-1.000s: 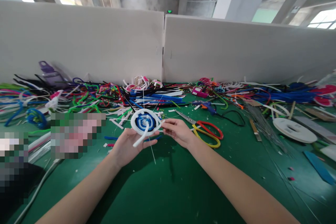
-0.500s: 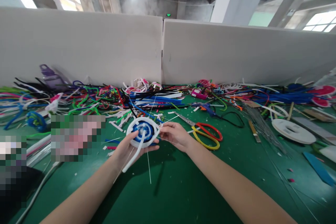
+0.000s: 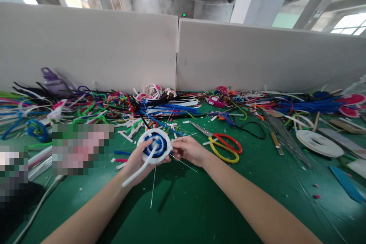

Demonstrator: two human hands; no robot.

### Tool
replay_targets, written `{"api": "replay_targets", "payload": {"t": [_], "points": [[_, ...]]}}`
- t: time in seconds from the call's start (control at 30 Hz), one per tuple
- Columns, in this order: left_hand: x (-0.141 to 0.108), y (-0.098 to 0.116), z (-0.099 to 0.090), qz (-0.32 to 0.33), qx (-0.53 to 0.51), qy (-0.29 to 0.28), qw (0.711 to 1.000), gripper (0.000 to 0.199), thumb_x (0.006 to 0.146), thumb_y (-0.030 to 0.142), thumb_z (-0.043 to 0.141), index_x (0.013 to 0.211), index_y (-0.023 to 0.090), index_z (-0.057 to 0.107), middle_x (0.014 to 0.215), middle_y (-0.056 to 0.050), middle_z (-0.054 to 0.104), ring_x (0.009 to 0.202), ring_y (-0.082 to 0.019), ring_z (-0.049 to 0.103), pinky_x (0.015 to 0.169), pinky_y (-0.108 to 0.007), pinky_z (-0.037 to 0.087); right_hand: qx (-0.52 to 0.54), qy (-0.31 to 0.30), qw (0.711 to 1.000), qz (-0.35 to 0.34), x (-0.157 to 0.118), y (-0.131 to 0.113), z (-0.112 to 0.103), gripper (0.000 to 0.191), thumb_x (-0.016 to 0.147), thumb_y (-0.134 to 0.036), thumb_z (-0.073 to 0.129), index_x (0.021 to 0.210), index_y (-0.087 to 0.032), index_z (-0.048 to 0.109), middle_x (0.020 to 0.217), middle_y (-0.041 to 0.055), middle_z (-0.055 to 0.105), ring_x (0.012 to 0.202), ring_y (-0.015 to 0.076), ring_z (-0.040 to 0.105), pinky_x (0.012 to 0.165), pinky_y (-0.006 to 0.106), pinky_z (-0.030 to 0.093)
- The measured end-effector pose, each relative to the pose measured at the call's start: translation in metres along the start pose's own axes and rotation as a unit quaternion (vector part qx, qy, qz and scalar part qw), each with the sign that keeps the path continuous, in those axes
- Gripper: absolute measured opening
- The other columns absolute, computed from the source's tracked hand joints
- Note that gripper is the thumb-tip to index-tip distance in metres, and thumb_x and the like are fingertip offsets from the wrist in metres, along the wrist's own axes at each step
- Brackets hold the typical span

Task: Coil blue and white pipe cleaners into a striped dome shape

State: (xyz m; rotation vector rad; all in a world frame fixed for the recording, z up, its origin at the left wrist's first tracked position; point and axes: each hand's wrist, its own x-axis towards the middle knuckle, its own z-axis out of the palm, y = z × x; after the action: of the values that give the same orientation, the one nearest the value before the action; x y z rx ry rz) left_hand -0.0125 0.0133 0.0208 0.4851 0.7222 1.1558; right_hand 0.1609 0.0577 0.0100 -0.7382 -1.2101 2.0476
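A round coil [image 3: 156, 145] of blue and dark strips with a white outer ring sits in my left hand [image 3: 137, 162], thumb on its face and fingers beneath. One white strip end hangs from its centre towards my left wrist. Thin clear rods stick out around the coil. At its right edge, my right hand [image 3: 190, 149] has its fingers pinched on the white ring's edge. Right of that hand, scissors [image 3: 225, 146] with one red and one yellow handle lie on the green table [image 3: 183, 213].
Colourful strips [image 3: 171, 107] are heaped along the white partition [image 3: 114, 49]. A glue gun [image 3: 225, 117] with a dark cable lies behind the scissors. To the right are a white spool [image 3: 319, 143], a cutter [image 3: 276, 143] and clear rods. A purple bottle [image 3: 55, 84] stands back left.
The coil has turned, its hanging white end and the thin rods now pointing in other directions. The loop at the ring's right side has become smaller, pressed against the coil.
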Motion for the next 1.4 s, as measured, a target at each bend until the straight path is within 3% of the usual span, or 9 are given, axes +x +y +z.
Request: {"api": "replay_targets", "payload": {"t": [0.13,0.33,0.63,0.83,1.03,1.23,1.4], "points": [[0.002,0.0,0.001,0.002,-0.007,0.042,0.999,0.022,0.085,0.016,0.049,0.103,0.014,0.06,0.083,-0.009,0.073,0.074,-0.023,0.069,0.075,-0.045,0.056,-0.004,-0.003,1.0,-0.029,0.001,0.001,0.0,0.024,0.069,-0.033,0.071,0.062,-0.015,0.056,0.05,-0.0065,0.044,0.045,0.0054,0.04,0.047,0.022,0.031],[0.001,-0.002,0.004,0.002,-0.012,0.027,1.0,0.023,0.088,0.019,0.046,0.104,0.014,0.062,0.086,-0.01,0.073,0.076,-0.024,0.07,0.073,-0.045,0.057,-0.035,-0.011,0.998,-0.055,0.002,0.001,0.0,0.025,0.073,-0.035,0.066,0.063,-0.016,0.052,0.056,-0.0054,0.046,0.046,0.0057,0.039,0.048,0.023,0.03],[0.001,-0.004,0.01,0.016,-0.016,0.062,0.998,0.027,0.09,0.021,0.044,0.112,0.016,0.058,0.085,-0.009,0.073,0.074,-0.023,0.07,0.07,-0.042,0.059,-0.128,-0.012,0.987,-0.096,0.002,0.005,0.0,0.028,0.079,-0.04,0.058,0.064,-0.017,0.054,0.054,-0.0058,0.044,0.047,0.0072,0.04,0.052,0.025,0.031],[0.005,-0.006,0.007,0.061,-0.014,0.119,0.991,0.021,0.088,0.016,0.047,0.105,0.014,0.06,0.079,-0.008,0.072,0.067,-0.022,0.07,0.065,-0.038,0.06,-0.162,-0.005,0.979,-0.123,0.0,0.004,0.003,0.028,0.081,-0.043,0.056,0.068,-0.019,0.051,0.057,-0.0065,0.042,0.047,0.0073,0.039,0.05,0.024,0.028],[0.007,-0.005,0.006,0.07,-0.011,0.133,0.989,0.015,0.087,0.015,0.047,0.092,0.014,0.061,0.072,-0.006,0.071,0.06,-0.018,0.069,0.058,-0.033,0.061,-0.161,0.012,0.978,-0.13,0.0,0.006,0.005,0.028,0.08,-0.042,0.056,0.066,-0.019,0.047,0.053,-0.0082,0.036,0.044,0.0061,0.031,0.046,0.023,0.022],[0.002,0.0,0.004,0.009,-0.018,0.091,0.996,0.017,0.086,0.016,0.049,0.099,0.014,0.06,0.079,-0.009,0.071,0.064,-0.021,0.069,0.054,-0.034,0.059,-0.102,0.009,0.991,-0.09,0.001,0.007,0.006,0.032,0.077,-0.039,0.056,0.056,-0.019,0.041,0.048,-0.0092,0.031,0.041,0.0046,0.023,0.043,0.022,0.017],[0.001,-0.001,-0.001,-0.009,-0.042,0.02,0.999,0.025,0.085,0.016,0.049,0.108,0.014,0.058,0.095,-0.012,0.071,0.085,-0.025,0.069,0.068,-0.038,0.059,-0.088,0.029,0.992,-0.091,0.001,0.005,0.008,0.031,0.073,-0.037,0.06,0.054,-0.018,0.045,0.045,-0.0095,0.032,0.04,0.0038,0.023,0.041,0.022,0.016]]}}
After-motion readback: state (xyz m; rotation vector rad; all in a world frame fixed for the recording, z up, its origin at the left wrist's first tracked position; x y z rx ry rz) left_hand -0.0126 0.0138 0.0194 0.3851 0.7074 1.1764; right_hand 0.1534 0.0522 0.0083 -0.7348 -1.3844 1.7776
